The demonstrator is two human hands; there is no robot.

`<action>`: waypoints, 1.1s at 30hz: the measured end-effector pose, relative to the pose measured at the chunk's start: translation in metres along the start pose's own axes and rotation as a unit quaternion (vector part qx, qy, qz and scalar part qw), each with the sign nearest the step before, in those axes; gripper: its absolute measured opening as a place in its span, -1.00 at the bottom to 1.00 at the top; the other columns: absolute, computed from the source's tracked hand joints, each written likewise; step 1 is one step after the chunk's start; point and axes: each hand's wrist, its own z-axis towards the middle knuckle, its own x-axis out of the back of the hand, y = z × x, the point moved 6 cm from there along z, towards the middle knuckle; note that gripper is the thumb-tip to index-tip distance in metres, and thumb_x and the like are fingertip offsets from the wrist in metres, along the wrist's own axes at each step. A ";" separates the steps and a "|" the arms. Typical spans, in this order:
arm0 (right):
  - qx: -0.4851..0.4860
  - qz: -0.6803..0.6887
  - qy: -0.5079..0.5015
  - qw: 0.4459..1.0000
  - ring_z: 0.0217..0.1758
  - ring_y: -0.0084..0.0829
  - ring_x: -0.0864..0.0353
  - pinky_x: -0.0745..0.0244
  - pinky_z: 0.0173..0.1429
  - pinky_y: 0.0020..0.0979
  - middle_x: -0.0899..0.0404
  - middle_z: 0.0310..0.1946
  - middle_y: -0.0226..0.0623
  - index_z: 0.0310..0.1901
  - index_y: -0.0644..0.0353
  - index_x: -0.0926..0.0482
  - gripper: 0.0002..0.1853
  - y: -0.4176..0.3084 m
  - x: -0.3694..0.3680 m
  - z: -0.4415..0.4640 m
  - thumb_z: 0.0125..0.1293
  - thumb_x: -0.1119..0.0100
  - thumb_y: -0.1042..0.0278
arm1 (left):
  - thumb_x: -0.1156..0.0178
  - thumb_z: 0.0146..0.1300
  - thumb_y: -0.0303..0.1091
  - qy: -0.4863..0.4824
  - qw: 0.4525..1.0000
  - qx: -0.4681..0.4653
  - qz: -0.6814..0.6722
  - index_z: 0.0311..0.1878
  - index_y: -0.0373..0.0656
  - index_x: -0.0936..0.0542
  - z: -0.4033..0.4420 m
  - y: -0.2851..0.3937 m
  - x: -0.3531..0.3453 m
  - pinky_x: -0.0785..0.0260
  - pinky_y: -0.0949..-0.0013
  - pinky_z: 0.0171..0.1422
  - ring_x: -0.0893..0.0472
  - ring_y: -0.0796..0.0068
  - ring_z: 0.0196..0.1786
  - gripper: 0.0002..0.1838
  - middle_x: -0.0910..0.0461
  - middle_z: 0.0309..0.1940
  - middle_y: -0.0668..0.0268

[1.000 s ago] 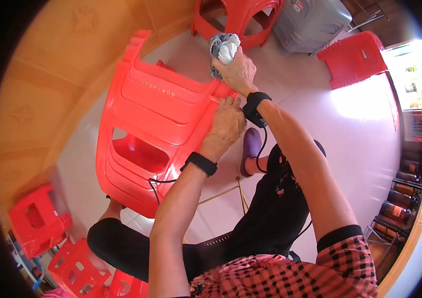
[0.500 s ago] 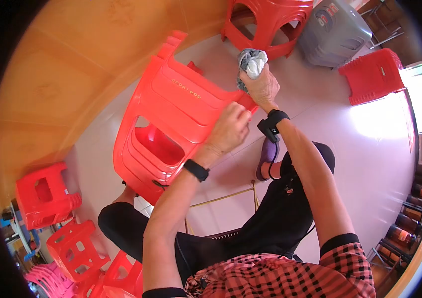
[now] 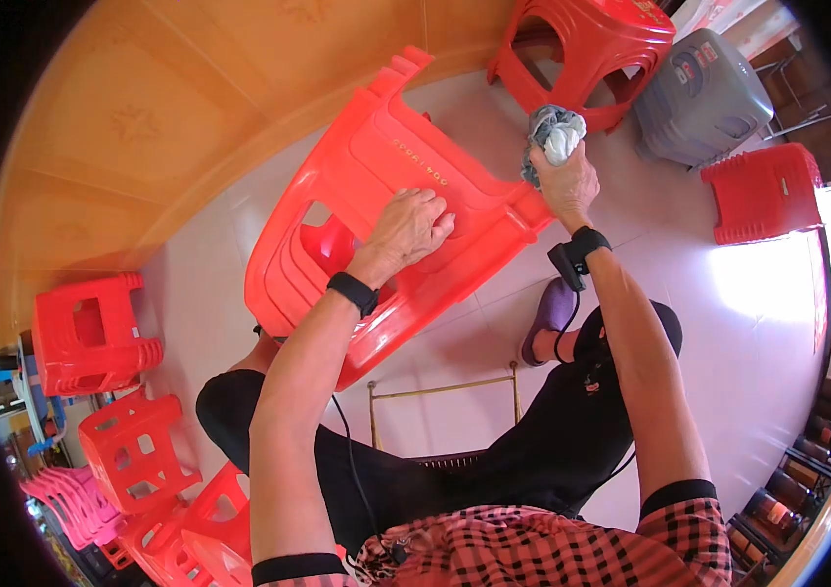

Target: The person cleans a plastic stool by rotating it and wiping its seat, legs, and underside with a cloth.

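A large red plastic stool (image 3: pixel 464 181) lies tilted in front of me, with yellow lettering on its side panel and an oval hole below. My left hand (image 3: pixel 404 230) is over that panel, fingers curled, between the lettering and the hole; nothing shows in it. At the stool's right end, my right hand (image 3: pixel 568 181) grips a crumpled grey and white cloth (image 3: pixel 557 137) beside the corner of a leg. Both wrists wear black bands.
Another red stool (image 3: pixel 591 49) and a grey case (image 3: pixel 704 98) stand beyond. Red stools (image 3: pixel 767 191) are stacked at right, more (image 3: pixel 92 333) at left. A metal frame (image 3: pixel 445 389) stands between my legs; an orange wall (image 3: pixel 190 108) rises at left.
My left hand has left the stool's right edge and moved left across the panel. My right hand still holds the cloth. The whole view has shifted, with the stool now farther right.
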 end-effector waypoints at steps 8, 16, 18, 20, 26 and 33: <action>-0.002 0.023 -0.015 1.000 -0.10 0.00 -0.57 -0.40 -0.02 -0.06 -0.60 -0.24 0.01 -0.11 0.24 -0.44 -0.30 0.001 -0.001 0.003 -0.10 -0.28 -0.24 | -0.14 0.15 -0.36 -0.041 0.995 0.084 -0.043 -0.30 -0.24 -0.47 -0.015 -0.004 0.009 -0.37 0.13 -0.12 -0.49 0.09 -0.23 -0.85 -0.46 -0.37 0.12; 0.219 0.148 0.026 0.964 -0.07 -0.03 -0.52 -0.38 0.03 -0.10 -0.53 -0.19 0.04 -0.09 0.35 -0.44 -0.31 -0.063 0.005 -0.035 -0.07 -0.35 -0.10 | -0.06 0.26 -0.26 0.264 0.864 0.429 0.012 -0.13 -0.31 -0.45 -0.208 -0.123 0.086 -0.33 0.11 0.04 -0.47 0.02 -0.11 -0.72 -0.50 -0.21 0.02; 0.238 0.213 -0.042 0.947 -0.07 -0.03 -0.51 -0.38 0.02 -0.08 -0.52 -0.18 0.05 -0.09 0.38 -0.43 -0.31 -0.095 -0.006 -0.060 -0.08 -0.36 -0.08 | 0.03 0.33 -0.12 0.306 0.772 0.557 0.025 -0.14 -0.36 -0.44 -0.318 -0.192 0.070 -0.31 0.08 -0.04 -0.46 0.08 -0.21 -0.60 -0.50 -0.33 0.02; 0.203 0.222 -0.223 0.927 -0.07 -0.01 -0.49 -0.38 0.00 -0.06 -0.48 -0.13 0.08 -0.09 0.38 -0.42 -0.32 -0.121 -0.035 -0.088 -0.09 -0.39 -0.04 | 0.08 0.36 -0.03 0.368 0.704 0.604 0.064 -0.15 -0.38 -0.44 -0.384 -0.199 0.049 -0.31 0.07 -0.08 -0.45 0.12 -0.25 -0.53 -0.49 -0.39 0.03; 0.396 -0.026 -0.150 0.905 0.06 -0.08 -0.43 -0.40 -0.01 -0.04 -0.46 -0.01 -0.02 -0.07 0.34 -0.40 -0.30 -0.141 -0.062 -0.163 -0.20 -0.46 0.07 | 0.24 0.40 0.13 0.394 0.451 0.703 -0.383 0.01 -0.25 -0.47 -0.385 -0.111 -0.002 -0.38 0.24 -0.01 -0.52 0.30 -0.13 -0.42 -0.55 -0.20 0.24; 0.324 0.003 -0.218 0.921 0.08 -0.08 -0.39 -0.32 0.04 -0.04 -0.45 -0.01 -0.05 -0.07 0.33 -0.43 -0.32 -0.137 -0.069 -0.156 -0.17 -0.42 0.02 | -0.12 0.27 0.08 0.366 0.603 0.613 -0.356 0.11 -0.32 -0.36 -0.359 -0.095 -0.005 -0.29 0.40 0.13 -0.43 0.42 0.02 -0.38 -0.46 -0.03 0.26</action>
